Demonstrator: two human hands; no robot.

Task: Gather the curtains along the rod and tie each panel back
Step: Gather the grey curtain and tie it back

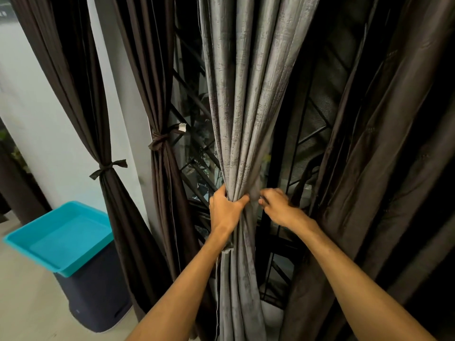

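Grey curtain [246, 107] hangs centre frame, gathered into a bunch at mid height. Left hand [225, 212] grips the bunch, thumb across the front. Right hand [277, 207] is at its right edge, fingers [264, 196] curled; cannot tell if they pinch fabric. Two brown panels [105, 193] at left hang tied.

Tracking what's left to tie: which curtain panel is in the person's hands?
The grey panel in the middle; the left hand grips its gathered folds, the right hand pinches its edge. The other panels are dark brown.
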